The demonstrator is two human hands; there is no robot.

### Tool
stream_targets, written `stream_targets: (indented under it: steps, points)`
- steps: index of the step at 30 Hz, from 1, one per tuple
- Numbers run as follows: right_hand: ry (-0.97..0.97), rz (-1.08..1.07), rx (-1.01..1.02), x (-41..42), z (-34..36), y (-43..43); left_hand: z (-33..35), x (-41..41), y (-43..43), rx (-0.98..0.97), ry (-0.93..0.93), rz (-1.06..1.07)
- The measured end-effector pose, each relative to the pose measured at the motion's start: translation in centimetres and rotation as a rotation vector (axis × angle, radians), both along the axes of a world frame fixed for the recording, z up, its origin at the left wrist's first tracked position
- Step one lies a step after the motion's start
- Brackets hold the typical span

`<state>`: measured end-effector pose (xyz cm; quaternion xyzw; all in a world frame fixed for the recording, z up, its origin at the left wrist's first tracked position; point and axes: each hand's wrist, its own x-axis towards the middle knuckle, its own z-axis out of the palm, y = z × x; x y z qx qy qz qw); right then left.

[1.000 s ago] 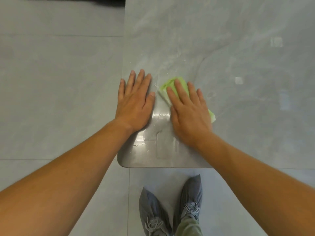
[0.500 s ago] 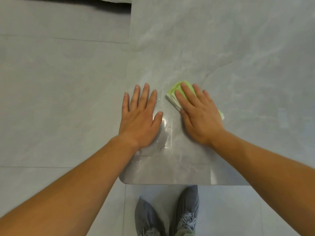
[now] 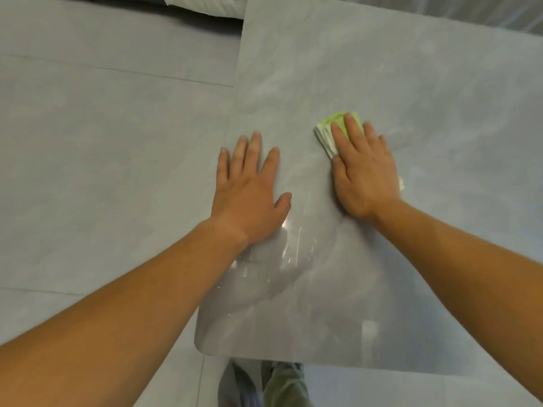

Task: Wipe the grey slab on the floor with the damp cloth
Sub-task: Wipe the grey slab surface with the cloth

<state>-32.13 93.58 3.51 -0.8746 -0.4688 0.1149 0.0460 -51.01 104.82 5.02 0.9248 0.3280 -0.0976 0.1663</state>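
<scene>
A large grey marbled slab (image 3: 396, 71) lies on the floor, reaching from the near middle to the far right. Its near left part is wet and shiny. My right hand (image 3: 363, 174) lies flat with straight fingers on a folded green and white cloth (image 3: 330, 129) and presses it onto the slab. Most of the cloth is hidden under the palm; its far end and a small corner at the right show. My left hand (image 3: 249, 186) rests flat, fingers spread, on the slab near its left edge.
Grey floor tiles (image 3: 102, 142) surround the slab on the left and in front. My shoes (image 3: 264, 383) stand just below the slab's near edge. A white ribbed object (image 3: 205, 4) and a dark strip lie at the top edge.
My right hand has slid the cloth away from me and to the right, leaving a longer wet streak behind it. The left hand stayed flat on the slab. The camera tilted forward.
</scene>
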Motion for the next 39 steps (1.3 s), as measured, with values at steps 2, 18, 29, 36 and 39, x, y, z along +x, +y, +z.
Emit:
stream_targets:
  steps: [2, 18, 29, 36, 39]
  points:
    - [0.005, -0.08, 0.022, 2.1, 0.0, 2.6, -0.2, 1.6, 1.4, -0.027, 0.011, 0.013]
    - [0.06, 0.146, 0.072, 5.0, 0.3, 5.5, -0.8, 2.5, 1.9, -0.049, 0.031, 0.044]
    - [0.035, 0.238, 0.093, 5.9, -0.1, 10.5, -0.6, 2.4, 1.9, -0.064, 0.006, 0.042]
    - [0.074, 0.395, 0.06, 7.1, 0.1, 11.9, -0.5, 2.3, 1.9, -0.071, 0.021, 0.041]
    - [0.084, 0.249, 0.075, 5.7, 0.3, 14.2, -0.6, 2.3, 2.0, -0.067, 0.041, 0.034]
